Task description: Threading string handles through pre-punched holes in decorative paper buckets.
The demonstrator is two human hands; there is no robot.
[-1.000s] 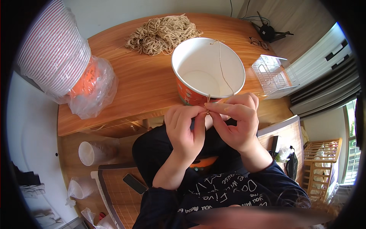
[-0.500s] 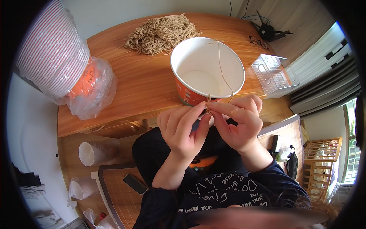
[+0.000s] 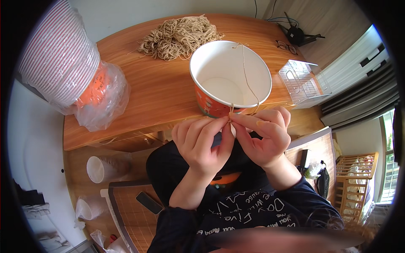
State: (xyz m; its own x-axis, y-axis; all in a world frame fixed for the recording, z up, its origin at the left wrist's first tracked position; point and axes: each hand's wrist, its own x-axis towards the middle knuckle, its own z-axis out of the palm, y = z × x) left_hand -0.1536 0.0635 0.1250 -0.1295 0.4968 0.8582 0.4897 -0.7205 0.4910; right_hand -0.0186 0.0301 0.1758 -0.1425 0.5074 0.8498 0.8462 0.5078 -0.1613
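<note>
A white paper bucket with an orange printed outside [image 3: 211, 101] stands at the near edge of the wooden table [image 3: 160, 92]. A thin twine string [image 3: 246, 71] runs across its open top from the far rim to the near rim. My left hand [image 3: 202, 143] and my right hand [image 3: 263, 135] meet just below the near rim, fingertips pinched on the string's near end. Both thumbs and forefingers press together there; the knot itself is hidden by my fingers.
A heap of loose twine [image 3: 179, 38] lies at the table's far side. A tall stack of nested buckets in a plastic bag [image 3: 67, 71] leans at the left. A clear plastic box [image 3: 301, 80], glasses [image 3: 286, 45], floor cups [image 3: 101, 168] and a phone [image 3: 148, 202] lie around.
My hands and the bucket have stayed almost in place; the fingers shifted slightly on the string at the near rim.
</note>
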